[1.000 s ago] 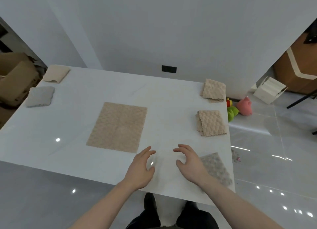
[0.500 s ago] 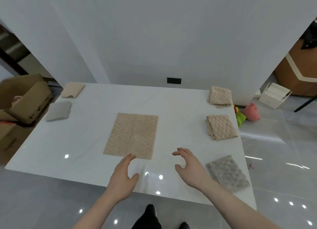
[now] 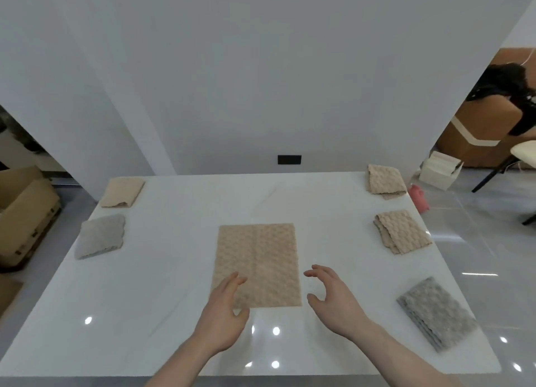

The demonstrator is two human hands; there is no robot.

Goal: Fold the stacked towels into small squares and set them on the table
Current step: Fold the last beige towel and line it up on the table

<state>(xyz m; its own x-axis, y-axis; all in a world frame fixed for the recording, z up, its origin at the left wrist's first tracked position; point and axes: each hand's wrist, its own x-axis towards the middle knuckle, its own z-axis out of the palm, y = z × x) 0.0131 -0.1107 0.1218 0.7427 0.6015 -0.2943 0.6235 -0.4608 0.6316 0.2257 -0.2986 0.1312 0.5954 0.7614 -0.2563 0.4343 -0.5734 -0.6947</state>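
Item one: a beige towel (image 3: 256, 266), spread flat near the middle of the white desk (image 3: 174, 270). We note its long axis runs from the near edge toward the far wall, with a fold crease down its centre along that same line.

Our left hand (image 3: 223, 314) hovers over the towel's near left corner, fingers straight and relaxed, holding nothing; we cannot tell whether the fingertips touch the cloth. Our right hand (image 3: 333, 299) hangs just beside the towel's near right edge, its grip loosely spread with fingers gently curved, also holding nothing.

Folded squares along the right side of the desk: a beige one at the far corner (image 3: 385, 181), a second beige one (image 3: 401, 231) nearer, and a grey one (image 3: 436, 312) nearest, well apart from each other.

Left side: a cream folded towel (image 3: 123, 192) at the far corner, and a grey folded towel (image 3: 101, 235) just nearer.

Containers: a cardboard box (image 3: 24, 212) on the floor at left, flaps open, contents hidden; a small white box (image 3: 439, 170) on the floor at right, contents not discernible.
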